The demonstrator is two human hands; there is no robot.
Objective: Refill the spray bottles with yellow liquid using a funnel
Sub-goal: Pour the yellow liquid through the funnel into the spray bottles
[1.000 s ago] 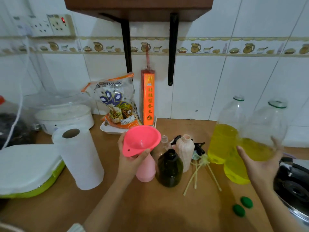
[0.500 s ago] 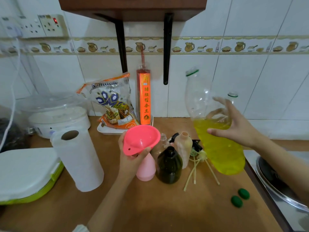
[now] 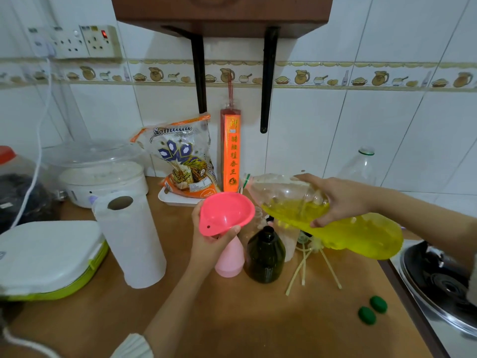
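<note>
2 hands busy: funnel steadied on pink bottle, big bottle tipped toward it

Left hand [image 3: 210, 242] is wrapped around the neck area where the pink funnel [image 3: 226, 212] sits in the pink spray bottle [image 3: 230, 259]; thumb up against the funnel's underside, fingers curled behind. Funnel bowl tilts toward the camera.

Right hand [image 3: 338, 198] grips the large clear bottle [image 3: 304, 202] from above, fingers curled over its body. Bottle lies close to horizontal, open mouth with green ring pointing left, just above and behind the funnel rim. Yellow liquid [image 3: 356, 232] pools in the lower side of the bottle; can't tell if any is reaching the mouth.

Dark green spray bottle [image 3: 265, 255] stands uncapped just right of the pink one, touching or nearly so. Pale bottle [image 3: 285, 235] behind it, mostly hidden by the tipped bottle. Spray dip tubes [image 3: 304, 264] lie on the wooden counter [image 3: 232, 319] to the right. 2 green caps [image 3: 373, 310] sit near the counter's right edge. Second clear bottle [image 3: 360, 167] stands by the wall, well apart. Paper towel roll [image 3: 131, 241] stands left of the left hand.
</note>
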